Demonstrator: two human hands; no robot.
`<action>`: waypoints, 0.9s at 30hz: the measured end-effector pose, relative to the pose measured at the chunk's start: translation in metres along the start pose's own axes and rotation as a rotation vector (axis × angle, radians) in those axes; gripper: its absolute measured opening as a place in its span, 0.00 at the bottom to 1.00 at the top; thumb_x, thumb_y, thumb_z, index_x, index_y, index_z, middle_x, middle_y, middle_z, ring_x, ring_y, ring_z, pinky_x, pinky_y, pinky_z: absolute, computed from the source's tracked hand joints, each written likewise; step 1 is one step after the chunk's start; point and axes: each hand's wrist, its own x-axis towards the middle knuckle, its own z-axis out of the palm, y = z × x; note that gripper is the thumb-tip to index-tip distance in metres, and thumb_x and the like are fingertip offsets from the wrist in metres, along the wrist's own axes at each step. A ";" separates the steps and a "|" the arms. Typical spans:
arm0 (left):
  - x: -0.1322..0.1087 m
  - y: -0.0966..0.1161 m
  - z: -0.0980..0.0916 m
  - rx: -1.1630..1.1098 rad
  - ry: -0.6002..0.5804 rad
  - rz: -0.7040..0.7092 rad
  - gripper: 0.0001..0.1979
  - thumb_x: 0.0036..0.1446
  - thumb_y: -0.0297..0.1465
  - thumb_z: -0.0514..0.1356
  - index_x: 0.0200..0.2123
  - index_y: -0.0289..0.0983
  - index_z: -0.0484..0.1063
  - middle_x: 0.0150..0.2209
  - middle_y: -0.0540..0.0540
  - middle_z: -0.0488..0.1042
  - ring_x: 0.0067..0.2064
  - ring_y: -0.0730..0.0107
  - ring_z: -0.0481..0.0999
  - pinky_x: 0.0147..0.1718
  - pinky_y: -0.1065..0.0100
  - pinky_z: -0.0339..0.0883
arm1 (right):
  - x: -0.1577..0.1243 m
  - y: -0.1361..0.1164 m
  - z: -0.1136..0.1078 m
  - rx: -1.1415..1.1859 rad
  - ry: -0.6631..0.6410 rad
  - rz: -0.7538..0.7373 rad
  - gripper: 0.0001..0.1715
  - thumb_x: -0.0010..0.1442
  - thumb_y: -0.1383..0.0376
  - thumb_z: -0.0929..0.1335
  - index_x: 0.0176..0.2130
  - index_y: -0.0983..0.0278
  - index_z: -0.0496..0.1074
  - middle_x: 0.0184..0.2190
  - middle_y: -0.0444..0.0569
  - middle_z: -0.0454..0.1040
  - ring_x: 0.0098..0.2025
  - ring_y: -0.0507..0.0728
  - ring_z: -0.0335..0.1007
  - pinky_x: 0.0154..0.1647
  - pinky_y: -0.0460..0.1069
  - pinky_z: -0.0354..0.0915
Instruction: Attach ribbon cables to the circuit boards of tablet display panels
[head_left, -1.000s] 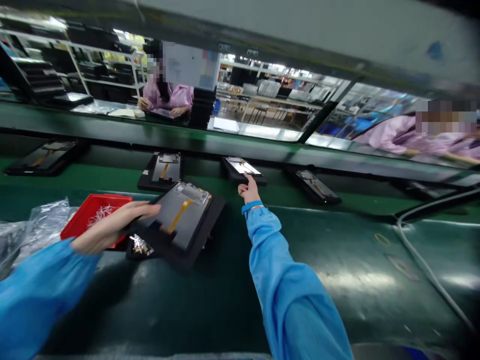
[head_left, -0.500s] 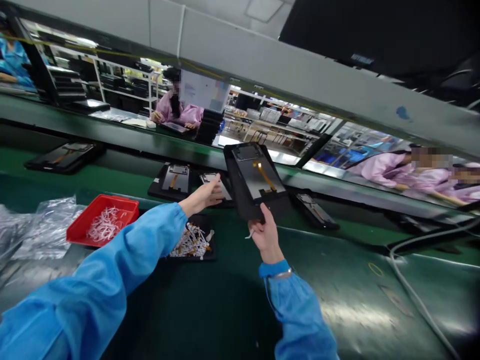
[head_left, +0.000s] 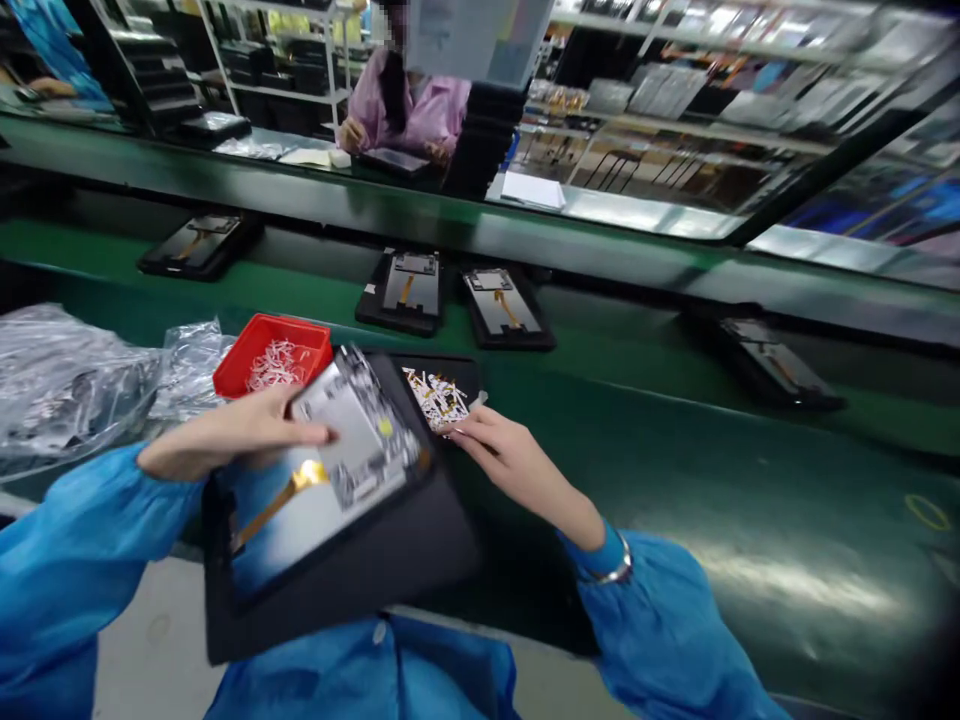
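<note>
My left hand (head_left: 274, 430) grips an open-backed tablet (head_left: 319, 490) by its edge, thumb on top. The tablet shows a circuit board and an orange ribbon cable. Under it lies a wider black tray (head_left: 420, 565), held tilted close to my body. My right hand (head_left: 510, 450) is at the near right edge of a black holder of small white and orange pieces (head_left: 435, 400). Its thumb and fingertips are pinched together; whatever is between them is too small to make out.
A red bin (head_left: 319, 350) with white strips stands at the left, beside clear plastic bags (head_left: 75, 370). Several tablets on black trays lie along the green belt (head_left: 315, 285), one of them a tablet (head_left: 506, 305) straight ahead. A person in pink (head_left: 420, 110) sits across the line.
My right hand has let go of the tray it held up and dropped to the small pieces. My left hand has come back from the belt and now holds a tablet with its tray.
</note>
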 end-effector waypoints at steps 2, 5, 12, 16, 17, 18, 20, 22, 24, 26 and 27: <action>-0.004 -0.017 0.017 0.195 -0.207 0.014 0.28 0.38 0.49 0.73 0.38 0.39 0.72 0.30 0.50 0.80 0.35 0.58 0.81 0.30 0.69 0.72 | 0.017 0.002 0.010 -0.089 -0.066 0.095 0.13 0.69 0.67 0.63 0.44 0.63 0.77 0.39 0.50 0.74 0.41 0.55 0.71 0.40 0.49 0.64; 0.004 -0.038 0.049 0.443 -0.284 0.103 0.30 0.37 0.52 0.73 0.35 0.38 0.68 0.27 0.49 0.77 0.31 0.57 0.78 0.27 0.68 0.67 | 0.045 -0.002 0.030 -0.143 -0.085 0.165 0.08 0.66 0.67 0.67 0.37 0.65 0.76 0.38 0.50 0.73 0.39 0.56 0.70 0.36 0.48 0.60; 0.007 -0.062 0.078 0.785 -0.100 0.407 0.31 0.47 0.56 0.66 0.40 0.35 0.70 0.44 0.39 0.71 0.44 0.52 0.71 0.45 0.57 0.65 | 0.083 0.001 0.063 -0.049 -0.105 0.172 0.08 0.55 0.71 0.73 0.27 0.66 0.71 0.28 0.45 0.70 0.31 0.52 0.66 0.33 0.47 0.58; 0.009 -0.061 0.068 0.828 0.057 0.513 0.20 0.63 0.48 0.56 0.41 0.37 0.72 0.43 0.40 0.70 0.46 0.53 0.67 0.49 0.51 0.58 | 0.078 0.002 0.057 0.002 -0.079 0.178 0.09 0.55 0.74 0.71 0.26 0.65 0.70 0.27 0.43 0.69 0.29 0.50 0.65 0.32 0.46 0.59; 0.013 -0.059 0.064 0.821 0.111 0.528 0.17 0.66 0.44 0.53 0.41 0.37 0.71 0.43 0.40 0.70 0.46 0.54 0.66 0.50 0.51 0.56 | 0.076 0.000 0.054 0.009 -0.063 0.179 0.08 0.56 0.74 0.70 0.27 0.65 0.70 0.28 0.44 0.69 0.29 0.50 0.65 0.32 0.46 0.59; 0.018 -0.057 0.061 0.808 0.162 0.541 0.16 0.68 0.41 0.50 0.41 0.36 0.71 0.43 0.40 0.69 0.47 0.55 0.65 0.51 0.50 0.54 | 0.073 -0.003 0.050 0.014 -0.049 0.175 0.07 0.56 0.74 0.70 0.28 0.65 0.70 0.29 0.44 0.69 0.29 0.50 0.65 0.32 0.46 0.59; 0.030 -0.050 0.054 0.766 0.229 0.570 0.13 0.68 0.38 0.51 0.41 0.37 0.71 0.43 0.41 0.69 0.47 0.56 0.64 0.52 0.50 0.52 | 0.067 -0.010 0.045 0.021 -0.036 0.156 0.06 0.57 0.74 0.70 0.29 0.65 0.70 0.30 0.44 0.69 0.30 0.50 0.65 0.32 0.46 0.60; 0.039 -0.042 0.050 0.701 0.216 0.615 0.11 0.67 0.38 0.54 0.41 0.38 0.71 0.42 0.43 0.69 0.47 0.58 0.65 0.50 0.55 0.54 | 0.062 -0.018 0.040 0.020 -0.035 0.120 0.06 0.57 0.73 0.71 0.30 0.65 0.70 0.30 0.44 0.68 0.31 0.51 0.65 0.33 0.46 0.60; 0.045 -0.034 0.048 0.610 0.152 0.663 0.08 0.66 0.36 0.56 0.37 0.39 0.71 0.39 0.47 0.69 0.43 0.62 0.67 0.46 0.61 0.56 | 0.056 -0.025 0.036 0.021 -0.019 0.064 0.06 0.57 0.73 0.71 0.31 0.65 0.70 0.30 0.44 0.67 0.31 0.51 0.65 0.33 0.47 0.60; 0.045 -0.029 0.048 0.493 0.108 0.697 0.09 0.66 0.34 0.55 0.33 0.38 0.70 0.35 0.49 0.68 0.40 0.67 0.68 0.42 0.65 0.58 | 0.050 -0.029 0.034 0.062 0.040 0.000 0.04 0.58 0.72 0.70 0.33 0.64 0.71 0.31 0.44 0.67 0.30 0.51 0.64 0.31 0.46 0.60; 0.043 -0.027 0.049 0.425 0.106 0.706 0.10 0.66 0.34 0.55 0.32 0.38 0.69 0.34 0.49 0.68 0.39 0.68 0.68 0.41 0.67 0.59 | 0.047 -0.031 0.034 0.109 0.099 -0.017 0.03 0.58 0.71 0.70 0.34 0.64 0.71 0.32 0.44 0.67 0.28 0.49 0.63 0.30 0.46 0.60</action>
